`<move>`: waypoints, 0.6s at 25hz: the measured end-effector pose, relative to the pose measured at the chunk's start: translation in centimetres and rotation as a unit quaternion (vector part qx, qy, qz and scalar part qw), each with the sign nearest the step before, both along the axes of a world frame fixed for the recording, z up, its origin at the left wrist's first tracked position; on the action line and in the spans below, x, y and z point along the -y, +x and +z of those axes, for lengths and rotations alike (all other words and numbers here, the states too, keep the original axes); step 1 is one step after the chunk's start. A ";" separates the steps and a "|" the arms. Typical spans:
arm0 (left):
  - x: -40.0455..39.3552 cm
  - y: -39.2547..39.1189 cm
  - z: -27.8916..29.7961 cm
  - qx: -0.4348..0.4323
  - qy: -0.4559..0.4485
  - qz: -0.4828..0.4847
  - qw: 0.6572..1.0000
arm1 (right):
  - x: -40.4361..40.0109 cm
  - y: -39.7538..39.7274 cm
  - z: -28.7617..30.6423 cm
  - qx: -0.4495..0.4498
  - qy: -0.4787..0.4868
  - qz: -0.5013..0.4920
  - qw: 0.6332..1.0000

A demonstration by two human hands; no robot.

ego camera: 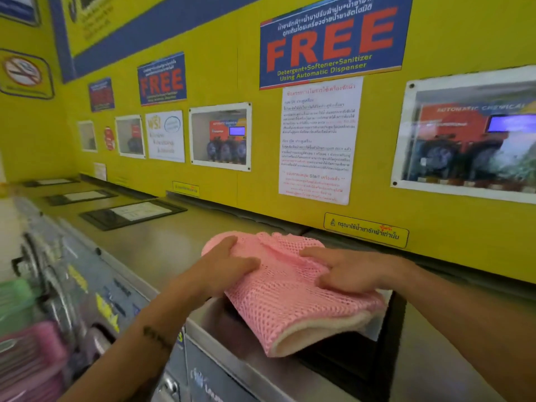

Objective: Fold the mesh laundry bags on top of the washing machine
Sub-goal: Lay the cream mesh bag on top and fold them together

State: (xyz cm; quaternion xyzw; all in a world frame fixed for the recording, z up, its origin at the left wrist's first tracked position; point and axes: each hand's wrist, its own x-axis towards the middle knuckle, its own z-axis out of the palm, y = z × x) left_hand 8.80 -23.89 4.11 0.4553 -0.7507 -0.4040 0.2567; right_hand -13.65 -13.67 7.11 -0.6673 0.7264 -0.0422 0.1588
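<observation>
A pink mesh laundry bag (284, 309) lies folded over on the steel top of the washing machine (162, 250), with a pale cream layer showing at its rolled near edge. My left hand (229, 266) rests on the bag's left side, fingers curled over the mesh. My right hand (345, 269) presses flat on the bag's right part, fingers spread and pointing left. Both hands lie on top of the mesh; no fold is lifted off the surface.
A black framed notice (374, 338) lies partly under the bag. More black framed notices (133, 214) lie along the machine tops to the left. The yellow wall with posters (319, 140) stands close behind. Green and pink baskets (26, 343) sit at the lower left.
</observation>
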 end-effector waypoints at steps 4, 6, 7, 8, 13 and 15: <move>-2.5 -0.8 -0.3 -0.048 -0.059 0.081 0.994 | -1.0 -0.1 -0.5 0.049 -0.095 -0.033 0.994; -3.4 -0.7 -0.4 -0.097 -0.063 0.117 0.986 | -0.9 -0.4 -0.6 0.120 -0.093 -0.066 0.986; -3.8 -0.5 -0.3 -0.120 -0.050 0.128 0.983 | -0.6 -0.4 -0.6 0.152 -0.082 -0.069 0.983; -4.0 -0.1 -0.4 -0.143 -0.030 0.133 0.980 | -0.2 -0.3 -0.6 0.171 -0.072 -0.067 0.980; -4.9 1.6 -1.7 -0.171 0.039 0.149 0.973 | 1.3 1.5 -1.0 0.186 -0.079 -0.062 0.977; -5.2 1.8 -2.3 -0.185 0.036 0.181 0.965 | 1.3 1.9 -1.1 0.219 -0.079 -0.058 0.971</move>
